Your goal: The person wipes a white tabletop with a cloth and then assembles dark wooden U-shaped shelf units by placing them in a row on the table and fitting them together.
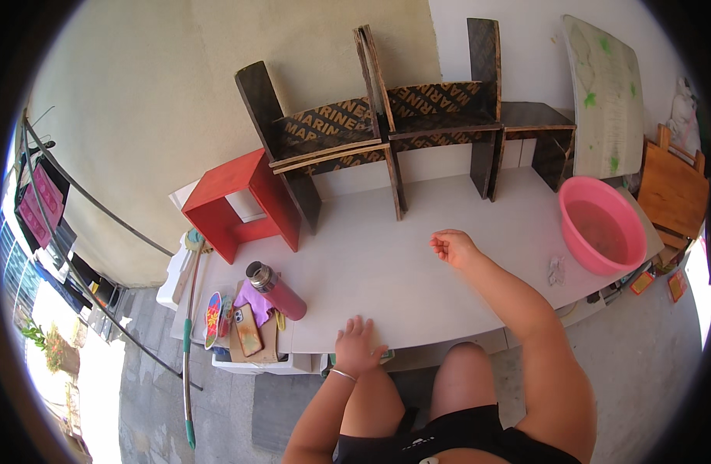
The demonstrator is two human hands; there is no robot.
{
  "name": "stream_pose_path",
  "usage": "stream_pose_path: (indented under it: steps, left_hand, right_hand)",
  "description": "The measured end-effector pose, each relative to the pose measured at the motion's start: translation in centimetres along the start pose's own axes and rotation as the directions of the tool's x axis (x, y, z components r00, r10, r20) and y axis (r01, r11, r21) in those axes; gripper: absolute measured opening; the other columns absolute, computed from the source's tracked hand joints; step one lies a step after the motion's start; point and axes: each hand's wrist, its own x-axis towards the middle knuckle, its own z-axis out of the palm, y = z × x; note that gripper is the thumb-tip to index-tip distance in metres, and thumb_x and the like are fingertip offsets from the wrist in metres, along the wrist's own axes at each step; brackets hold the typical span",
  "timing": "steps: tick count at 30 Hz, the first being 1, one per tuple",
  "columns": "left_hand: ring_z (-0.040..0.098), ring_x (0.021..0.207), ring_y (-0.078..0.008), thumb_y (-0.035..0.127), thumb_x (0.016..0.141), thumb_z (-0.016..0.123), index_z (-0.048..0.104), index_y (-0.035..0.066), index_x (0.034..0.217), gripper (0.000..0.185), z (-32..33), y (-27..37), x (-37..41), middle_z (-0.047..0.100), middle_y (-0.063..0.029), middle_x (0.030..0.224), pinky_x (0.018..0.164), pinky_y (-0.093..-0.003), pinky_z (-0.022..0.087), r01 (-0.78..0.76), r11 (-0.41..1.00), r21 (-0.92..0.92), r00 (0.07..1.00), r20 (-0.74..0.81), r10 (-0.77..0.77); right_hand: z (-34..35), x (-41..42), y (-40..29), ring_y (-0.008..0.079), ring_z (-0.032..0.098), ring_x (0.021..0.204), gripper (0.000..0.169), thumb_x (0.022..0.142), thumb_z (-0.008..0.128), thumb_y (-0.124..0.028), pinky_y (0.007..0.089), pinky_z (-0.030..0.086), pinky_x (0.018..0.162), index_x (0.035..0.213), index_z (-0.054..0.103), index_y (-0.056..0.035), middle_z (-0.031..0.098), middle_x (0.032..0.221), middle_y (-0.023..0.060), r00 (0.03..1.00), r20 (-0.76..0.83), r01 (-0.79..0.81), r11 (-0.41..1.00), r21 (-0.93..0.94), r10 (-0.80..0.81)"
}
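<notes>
My left hand (357,349) rests at the near edge of the white tabletop (378,272), fingers spread and nothing in its grasp. Further in, over the middle of the table, my right hand (455,249) has its fingers curled, and no object shows in it. To the left of my hands stands an uncapped maroon vacuum flask (284,296). Beside the flask are a purple cloth (257,301) and a smartphone (248,330) on a piece of cardboard (268,347). A crumpled clear plastic wrapper (556,271) lies to the right of my right hand.
A pink basin (602,226) of water stands at the table's right end. Dark plywood shelving (332,130) and a red wooden box (239,197) line the back. A pole with green sections (187,348) leans at the left. A wooden folding chair (673,188) is at far right.
</notes>
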Motion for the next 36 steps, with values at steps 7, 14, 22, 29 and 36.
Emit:
stream_pose_path:
  steps: [7,14,22,29,36]
  left_hand:
    - [0.04,0.133,-0.0428,0.05,0.078,0.068,0.049,0.005,0.138,0.077,-0.4,0.3,0.3,0.042,-0.0254,0.145,0.104,-0.0585,0.036,0.015,1.0,-0.007,1.0,0.027,-0.015]
    - [0.041,0.134,-0.0425,0.052,0.077,0.068,0.05,0.007,0.137,0.076,0.2,-0.4,-0.3,0.043,-0.0246,0.144,0.104,-0.0571,0.037,0.022,1.0,-0.009,1.0,-0.013,-0.022]
    - [0.042,0.134,-0.0407,0.052,0.079,0.066,0.051,0.007,0.136,0.074,-0.7,-0.2,0.0,0.043,-0.0233,0.145,0.105,-0.0561,0.036,-0.008,0.996,-0.089,1.0,-0.03,0.005]
    - [0.042,0.134,-0.0386,0.054,0.078,0.068,0.05,0.008,0.137,0.077,-1.5,-0.8,-0.4,0.043,-0.0216,0.146,0.106,-0.0542,0.038,0.047,0.994,-0.103,0.999,-0.007,-0.048]
    - [0.043,0.133,-0.0379,0.027,0.073,0.074,0.053,0.003,0.13,0.066,2.0,-2.7,-3.7,0.046,-0.022,0.142,0.111,-0.0533,0.032,-0.098,0.93,-0.355,0.972,-0.233,0.014]
  right_hand:
    - [-1.1,2.7,-10.5,0.0137,0.06,0.069,0.01,0.093,0.058,-0.013,0.0242,0.048,0.057,0.097,0.063,-0.0059,0.067,0.086,0.0059,0.987,-0.128,0.114,0.978,0.174,-0.093]
    - [5.9,2.2,-6.2,0.016,0.064,0.081,0.021,0.094,0.054,-0.012,0.0327,0.052,0.069,0.112,0.061,-0.004,0.067,0.098,0.0084,0.918,0.094,0.379,0.786,-0.488,-0.385]
    - [13.8,1.2,-4.9,0.0281,0.064,0.104,0.034,0.092,0.058,-0.014,0.0372,0.05,0.089,0.124,0.057,-0.0032,0.065,0.119,0.0134,0.671,0.495,0.64,0.095,-0.762,-0.552]
    - [14.7,-4.4,7.7,0.0203,0.066,0.089,0.025,0.092,0.058,-0.012,0.0321,0.052,0.08,0.113,0.065,-0.001,0.07,0.102,0.0112,0.776,0.599,0.624,0.374,-0.686,-0.196]
    - [9.2,-10.1,15.8,0.0037,0.043,0.059,0.019,0.096,0.054,-0.009,0.0195,0.036,0.052,0.106,0.067,0.0002,0.06,0.076,0.0001,0.902,0.309,0.416,0.797,-0.437,-0.302]
